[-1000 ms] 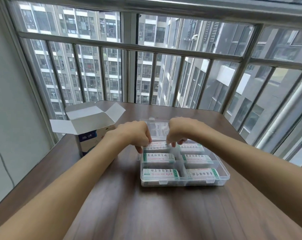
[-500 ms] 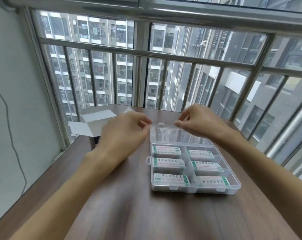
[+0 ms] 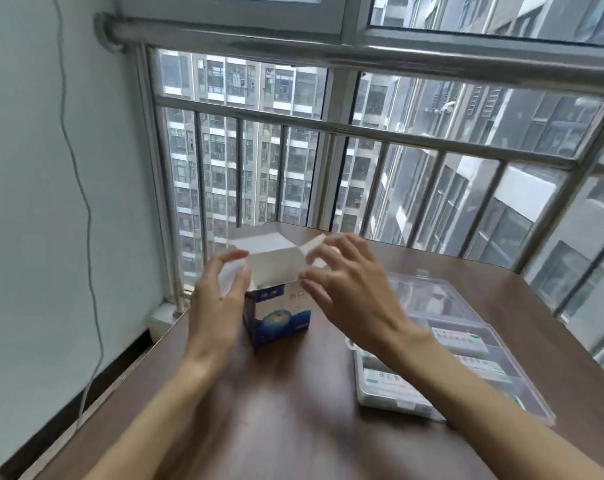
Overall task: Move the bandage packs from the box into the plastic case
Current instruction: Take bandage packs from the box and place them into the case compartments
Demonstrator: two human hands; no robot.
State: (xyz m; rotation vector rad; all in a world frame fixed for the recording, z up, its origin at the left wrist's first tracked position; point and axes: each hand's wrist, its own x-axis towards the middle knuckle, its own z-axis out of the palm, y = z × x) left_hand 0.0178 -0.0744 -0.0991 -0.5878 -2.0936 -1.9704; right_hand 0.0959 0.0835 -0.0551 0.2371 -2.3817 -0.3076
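My left hand (image 3: 217,303) and right hand (image 3: 349,285) flank the box (image 3: 276,306) on the counter (image 3: 276,410), fingers spread, gripping nothing. Light, crushable cardboard; I'd hold its sides. Packs (image 3: 461,337) fill the case (image 3: 432,299).

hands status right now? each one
Left hand: open, fingers at the box's left flap, no clear grip.
Right hand: open, fingers spread at the right flap, holding nothing.

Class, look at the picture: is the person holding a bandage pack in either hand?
No. The left hand and right hand are at the open flaps of the box, with no pack in either.
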